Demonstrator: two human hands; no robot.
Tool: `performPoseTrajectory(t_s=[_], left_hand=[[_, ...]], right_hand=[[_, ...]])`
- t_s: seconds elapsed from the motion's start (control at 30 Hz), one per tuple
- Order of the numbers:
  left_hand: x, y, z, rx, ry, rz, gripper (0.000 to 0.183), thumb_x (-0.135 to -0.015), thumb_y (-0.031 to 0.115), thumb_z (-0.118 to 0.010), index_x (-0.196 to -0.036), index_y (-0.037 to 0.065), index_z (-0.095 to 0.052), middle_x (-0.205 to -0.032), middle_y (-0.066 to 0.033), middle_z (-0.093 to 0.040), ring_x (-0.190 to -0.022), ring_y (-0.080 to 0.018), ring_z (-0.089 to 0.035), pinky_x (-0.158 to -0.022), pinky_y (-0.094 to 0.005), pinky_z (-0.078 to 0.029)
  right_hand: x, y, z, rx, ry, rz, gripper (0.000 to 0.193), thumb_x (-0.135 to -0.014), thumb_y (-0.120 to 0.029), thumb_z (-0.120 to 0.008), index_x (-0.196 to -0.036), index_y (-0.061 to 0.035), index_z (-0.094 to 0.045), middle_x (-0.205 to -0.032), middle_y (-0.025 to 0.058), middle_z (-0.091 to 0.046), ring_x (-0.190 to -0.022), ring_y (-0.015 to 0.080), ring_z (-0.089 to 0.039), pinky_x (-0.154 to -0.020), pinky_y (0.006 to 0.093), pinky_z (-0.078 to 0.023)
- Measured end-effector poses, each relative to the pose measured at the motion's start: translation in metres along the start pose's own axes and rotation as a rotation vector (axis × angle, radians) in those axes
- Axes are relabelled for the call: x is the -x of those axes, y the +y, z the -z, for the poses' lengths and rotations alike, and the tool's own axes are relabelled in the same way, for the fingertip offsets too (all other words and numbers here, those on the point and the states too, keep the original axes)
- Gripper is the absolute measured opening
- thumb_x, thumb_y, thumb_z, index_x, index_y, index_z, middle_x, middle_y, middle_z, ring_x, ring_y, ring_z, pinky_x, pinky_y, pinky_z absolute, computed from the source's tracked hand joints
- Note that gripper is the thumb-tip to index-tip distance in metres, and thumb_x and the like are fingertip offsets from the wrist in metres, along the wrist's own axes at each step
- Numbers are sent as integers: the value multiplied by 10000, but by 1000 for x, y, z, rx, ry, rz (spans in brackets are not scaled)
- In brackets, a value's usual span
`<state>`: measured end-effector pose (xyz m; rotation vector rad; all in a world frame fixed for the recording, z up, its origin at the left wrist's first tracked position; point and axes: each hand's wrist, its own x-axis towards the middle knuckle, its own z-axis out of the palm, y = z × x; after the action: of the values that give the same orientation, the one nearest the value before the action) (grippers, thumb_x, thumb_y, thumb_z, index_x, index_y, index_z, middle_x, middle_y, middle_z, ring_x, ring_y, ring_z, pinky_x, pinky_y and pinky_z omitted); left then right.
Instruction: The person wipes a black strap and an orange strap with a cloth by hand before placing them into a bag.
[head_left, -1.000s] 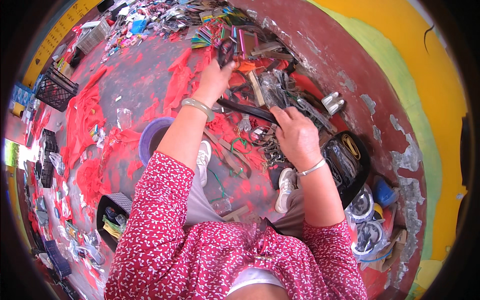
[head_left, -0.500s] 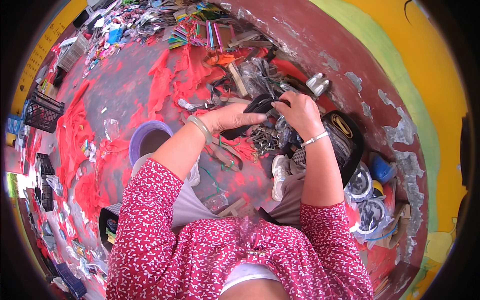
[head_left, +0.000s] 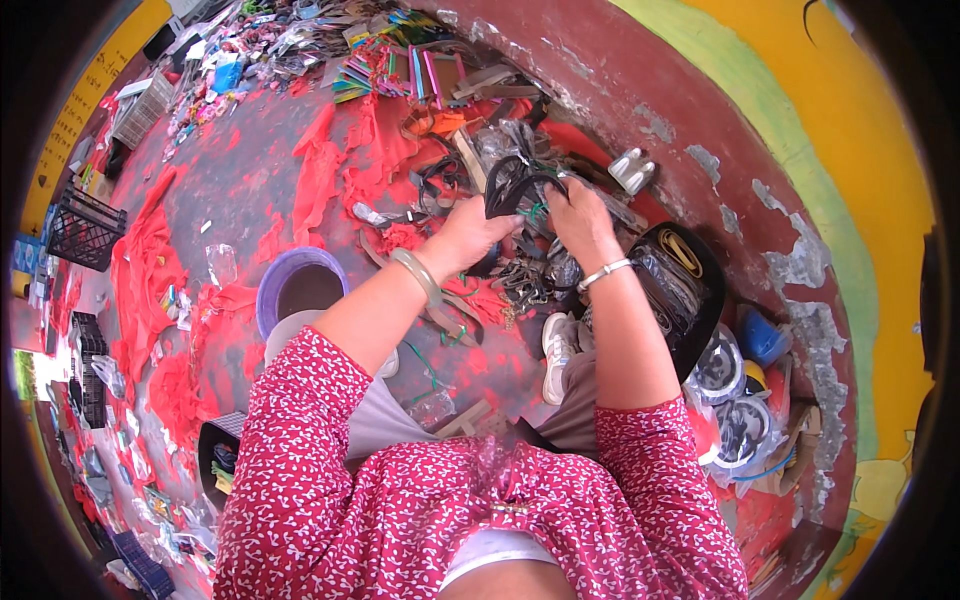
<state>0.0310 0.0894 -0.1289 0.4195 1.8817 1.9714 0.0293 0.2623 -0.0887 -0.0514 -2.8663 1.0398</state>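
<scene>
Between my two hands is a bundle of looped black straps, held over the pile in front of me. My left hand is closed round the lower left side of the loops, thumb pointing right. Pinched in the fingers of my right hand is the right end of the same loops. A thin green cord shows between the hands; whether it is tied to the straps I cannot tell. Below the hands lies a heap of dark straps and chain-like pieces, partly hidden by them.
A purple-rimmed bucket stands left of my left forearm. Right of my right forearm is a black tub of dark packed goods. A peeling red wall rises at the right. A black crate sits far left; ragged red sheeting covers the floor.
The black straps have opened from a compact bundle into wider loops raised higher. My hands have dropped slightly nearer me, and the right one has shifted left. Green cord now shows between them.
</scene>
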Motion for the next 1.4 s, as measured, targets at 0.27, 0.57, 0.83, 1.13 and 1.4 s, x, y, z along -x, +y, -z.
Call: performPoseTrajectory(t_s=[0.27, 0.57, 0.83, 1.13, 1.4], left_hand=[[-5, 1, -28, -99, 64, -266, 513, -831, 348, -614, -1190, 30, -431, -1066, -52, -544, -980, -125, -499, -842, -282, -414], [-7, 14, -17, 50, -258, -113, 437, -766, 176, -692, -1119, 13, -493, -1008, -39, -571, -946, -130, -531, -838, -282, -428], [4, 35, -22, 459, -43, 182, 284, -772, 61, -625, -1040, 20, -539, -891, -59, -595, -779, -150, -601, -700, -275, -488], [1, 28, -10, 467, 126, 213, 275, -784, 86, -630, -1037, 21, -545, -877, -82, -617, -744, -175, -630, -657, -291, -518], [-2, 15, -12, 348, 76, 108, 228, -818, 100, -602, -1038, 45, -576, -953, -44, -604, -839, -137, -588, -752, -264, -463]], right_hand=[[-10, 8, -31, -1361, -304, -484, 258, -886, -217, -454, -969, -2, -569, -952, 110, -609, -843, 242, -591, -737, 380, -461], [-7, 0, -6, -1395, -487, -449, 264, -907, -185, -414, -1004, 18, -552, -918, 94, -605, -807, 205, -588, -734, 356, -486], [-1, -3, -3, -1299, -368, -253, 583, -814, -240, -645, -1253, 34, -376, -1011, 93, -570, -901, 145, -544, -770, 256, -442], [4, -10, -10, -494, -45, -50, 505, -789, -261, -632, -1147, 70, -501, -911, 162, -628, -739, 158, -604, -593, 283, -489], [-8, 3, -7, -607, -13, -25, 397, -850, -158, -513, -1195, 35, -479, -784, 91, -620, -601, 121, -559, -555, 245, -438]])
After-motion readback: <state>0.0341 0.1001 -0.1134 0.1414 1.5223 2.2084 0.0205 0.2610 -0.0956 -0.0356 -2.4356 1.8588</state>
